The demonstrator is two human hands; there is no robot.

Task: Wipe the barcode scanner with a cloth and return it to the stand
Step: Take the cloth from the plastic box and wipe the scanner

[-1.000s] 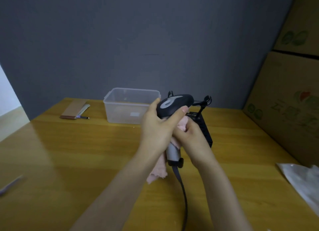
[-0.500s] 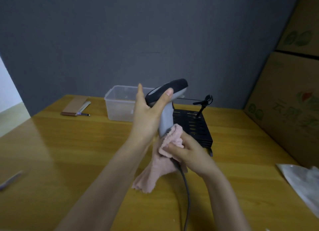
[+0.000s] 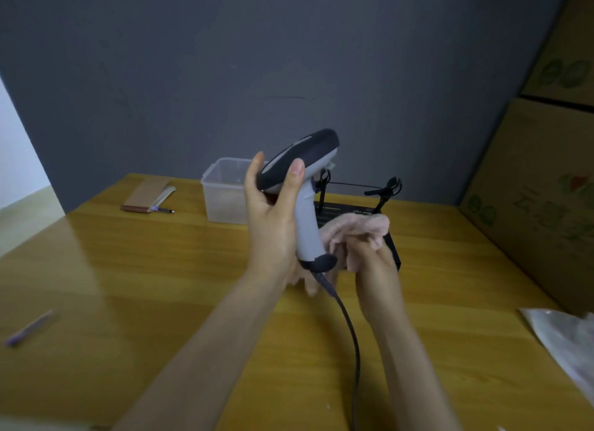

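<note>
My left hand [image 3: 273, 224] holds the barcode scanner [image 3: 305, 186] upright by its dark head, above the wooden table. The scanner has a grey handle and a black cable [image 3: 348, 334] hanging from its base toward me. My right hand [image 3: 369, 253] grips a bunched pink cloth [image 3: 356, 229] just right of the handle's lower part, touching or nearly touching it. Behind both hands stands the black stand [image 3: 390, 189], a flat base with two clip posts, partly hidden by the scanner and cloth.
A clear plastic box [image 3: 225, 192] sits behind my left hand. A brown notebook with a pen [image 3: 146, 195] lies far left. Cardboard boxes [image 3: 540, 186] rise along the right. A plastic bag [image 3: 565, 337] lies at the right edge, and a blurred pen [image 3: 29, 327] at the left.
The scanner has been raised and turned upright. My right hand with the cloth slid down the handle and then off to its right side.
</note>
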